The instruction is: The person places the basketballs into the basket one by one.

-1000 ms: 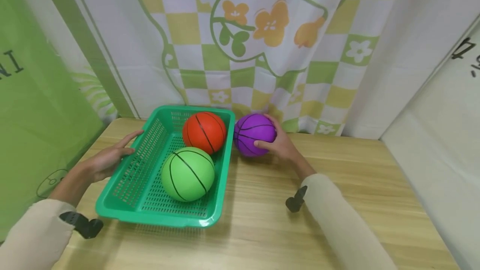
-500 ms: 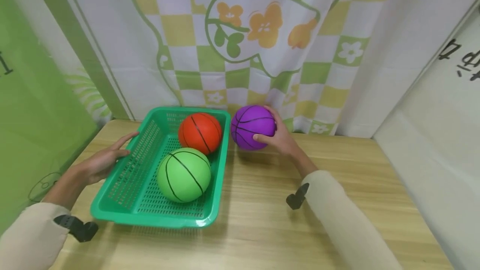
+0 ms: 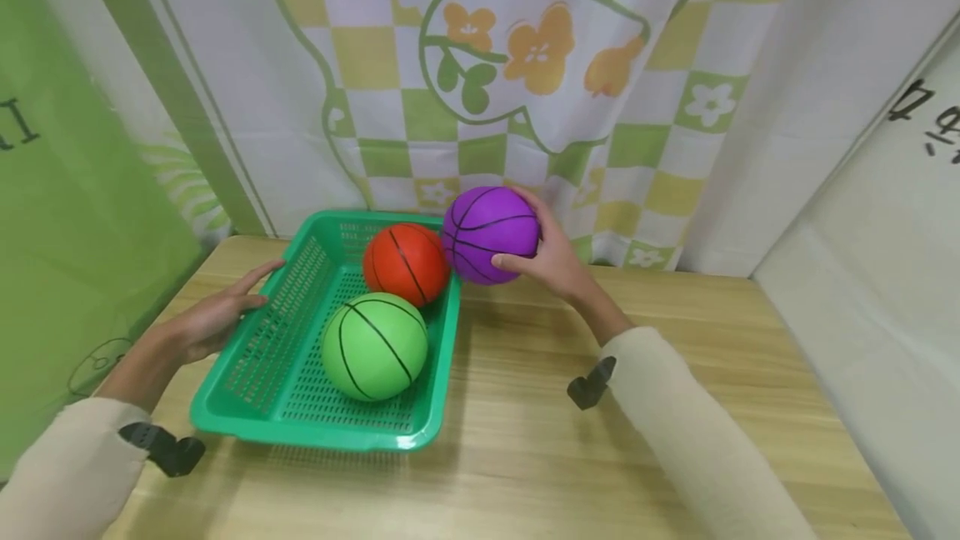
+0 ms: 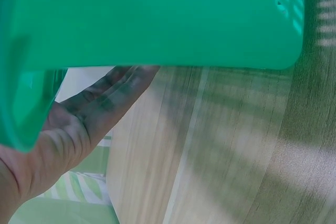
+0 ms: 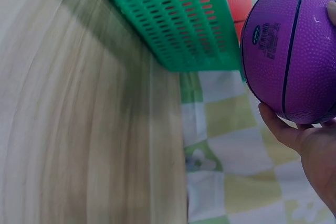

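My right hand (image 3: 551, 261) grips a purple basketball (image 3: 487, 227), thumb in front and fingers round its far right side. The ball is raised off the table, overlapping the right rim of the green plastic basket (image 3: 352, 440) in the head view. In the right wrist view the purple ball (image 5: 289, 51) hangs beside the basket's slotted wall (image 5: 178, 19). Inside the basket lie a red basketball (image 3: 405, 263) at the back and a light green basketball (image 3: 375, 347) in front of it. My left hand (image 3: 213, 323) rests with extended fingers against the basket's left side, partly hidden by the wall in the left wrist view.
A light wooden table (image 3: 570, 457) bears the basket. Close behind its back edge hangs a checkered curtain (image 3: 480, 148). A green cloth (image 3: 82, 215) stands on the left and a white panel (image 3: 885, 273) with black writing on the right.
My right hand has lifted the purple basketball from the table beside the basket, up and left to the basket's right rim. The left hand stays at the basket's left side.
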`<state>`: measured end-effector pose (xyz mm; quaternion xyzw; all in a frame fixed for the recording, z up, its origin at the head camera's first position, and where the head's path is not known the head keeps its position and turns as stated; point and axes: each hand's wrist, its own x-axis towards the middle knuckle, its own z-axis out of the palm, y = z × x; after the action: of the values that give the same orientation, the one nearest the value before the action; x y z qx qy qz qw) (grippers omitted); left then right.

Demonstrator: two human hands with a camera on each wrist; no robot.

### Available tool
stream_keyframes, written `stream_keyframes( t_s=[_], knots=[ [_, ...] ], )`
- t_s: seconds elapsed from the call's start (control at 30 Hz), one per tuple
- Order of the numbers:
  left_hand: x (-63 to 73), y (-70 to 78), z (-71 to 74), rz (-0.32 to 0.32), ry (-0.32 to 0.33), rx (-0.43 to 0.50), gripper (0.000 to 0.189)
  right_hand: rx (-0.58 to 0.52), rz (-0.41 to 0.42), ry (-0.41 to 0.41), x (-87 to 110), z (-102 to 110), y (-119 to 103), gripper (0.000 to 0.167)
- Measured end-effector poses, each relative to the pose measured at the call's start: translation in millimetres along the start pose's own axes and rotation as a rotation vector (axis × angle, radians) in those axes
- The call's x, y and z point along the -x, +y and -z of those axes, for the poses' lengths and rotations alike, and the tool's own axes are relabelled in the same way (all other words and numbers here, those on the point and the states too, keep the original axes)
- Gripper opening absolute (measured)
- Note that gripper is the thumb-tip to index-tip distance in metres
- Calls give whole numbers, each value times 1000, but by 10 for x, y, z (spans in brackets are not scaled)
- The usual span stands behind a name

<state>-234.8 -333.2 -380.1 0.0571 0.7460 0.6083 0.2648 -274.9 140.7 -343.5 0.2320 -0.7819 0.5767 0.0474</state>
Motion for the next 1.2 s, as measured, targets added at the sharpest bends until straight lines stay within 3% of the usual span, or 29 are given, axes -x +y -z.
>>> stream_keyframes(
  t_s=[0.1,0.33,0.47,0.73,1.2],
  knots=[
    [-3,-9,3,-4,-2,7,62,-9,33,-23,2,-51,-177,93],
    [10,-23,17,3,9,12,62,-23,40,-36,-159,-117,58,98],
    [21,-24,18,6,20,8,63,-13,56,-37,-199,-157,47,97],
    [-54,-40,-4,0,2,34,64,9,108,-69,-287,-286,-89,95],
    [6,-4,-23,-7,22,50,62,-1,145,-158,-524,-691,-328,97]
  ],
)
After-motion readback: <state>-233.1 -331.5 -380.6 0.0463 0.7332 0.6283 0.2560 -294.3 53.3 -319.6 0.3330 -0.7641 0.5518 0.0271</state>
